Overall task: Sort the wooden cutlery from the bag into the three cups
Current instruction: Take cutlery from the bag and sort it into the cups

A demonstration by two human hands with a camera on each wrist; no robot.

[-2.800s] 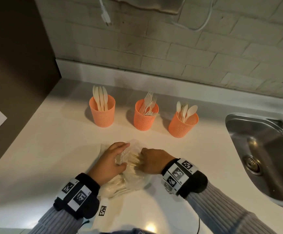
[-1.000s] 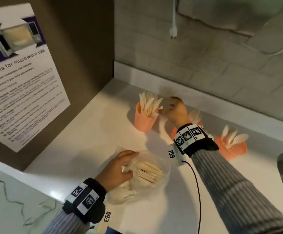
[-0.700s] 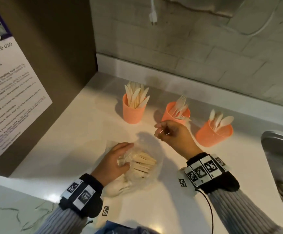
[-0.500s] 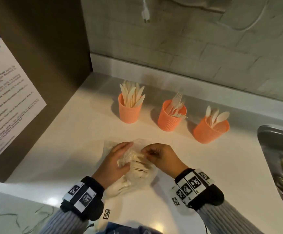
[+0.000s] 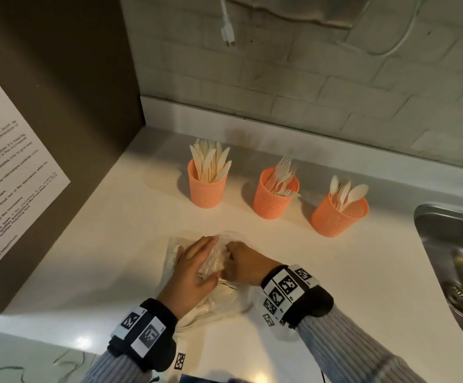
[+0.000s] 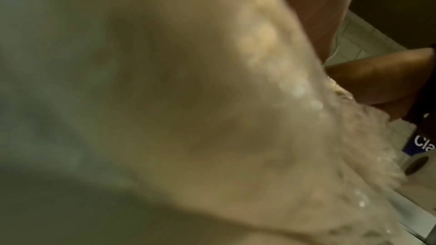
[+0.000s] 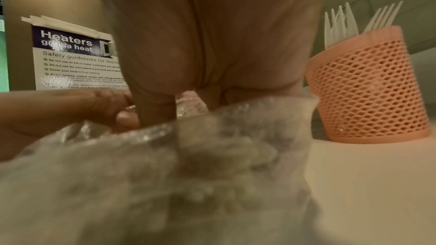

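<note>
Three orange mesh cups stand in a row on the white counter: the knife cup at left, the fork cup in the middle, the spoon cup at right. In front of them lies the clear plastic bag with wooden cutlery inside. My left hand lies on the bag and pinches its plastic at the mouth. My right hand reaches down into the mouth; its fingertips are hidden in the plastic.
A steel sink is set into the counter at the right. A brown panel with a printed notice closes off the left side. A white cable plug hangs on the tiled wall behind the cups.
My right hand went out to the knife cup, came back, and now has its fingers inside the bag's mouth. The left hand stayed on the bag.
</note>
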